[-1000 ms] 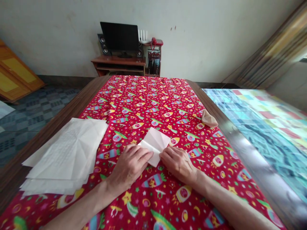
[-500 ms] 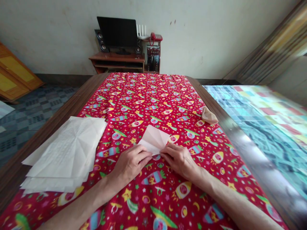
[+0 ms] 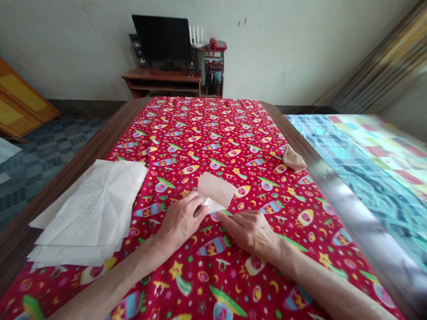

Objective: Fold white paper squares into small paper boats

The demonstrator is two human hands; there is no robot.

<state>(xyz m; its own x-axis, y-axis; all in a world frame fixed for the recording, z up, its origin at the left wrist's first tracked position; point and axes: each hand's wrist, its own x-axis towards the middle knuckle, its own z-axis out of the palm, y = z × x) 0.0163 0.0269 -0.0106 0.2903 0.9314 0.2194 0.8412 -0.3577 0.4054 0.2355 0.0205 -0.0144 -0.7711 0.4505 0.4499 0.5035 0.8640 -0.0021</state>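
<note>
A small folded sheet of off-white paper [image 3: 217, 189] lies on the red patterned cloth in front of me. Its near edge is lifted and turned over, showing a paler flap [image 3: 213, 205]. My left hand [image 3: 183, 215] is closed on the left side of this paper, thumb and fingers pinching the flap. Just below the near right edge rests my right hand [image 3: 248, 229], fingers curled and forefinger pointing at the paper, with nothing visible in them. Whether that fingertip touches the paper is hard to see.
A stack of creased paper sheets [image 3: 90, 200] lies to the left. A folded paper piece [image 3: 293, 158] sits near the right edge of the cloth [image 3: 207, 133]. Beyond the table stands a desk [image 3: 163, 75] with a monitor [image 3: 162, 38]. A bed [image 3: 363, 173] is at the right.
The near edge of the paper has come up and folded over under my left hand. My right hand has let go of the near right edge and drawn slightly down. The view has tilted a little.
</note>
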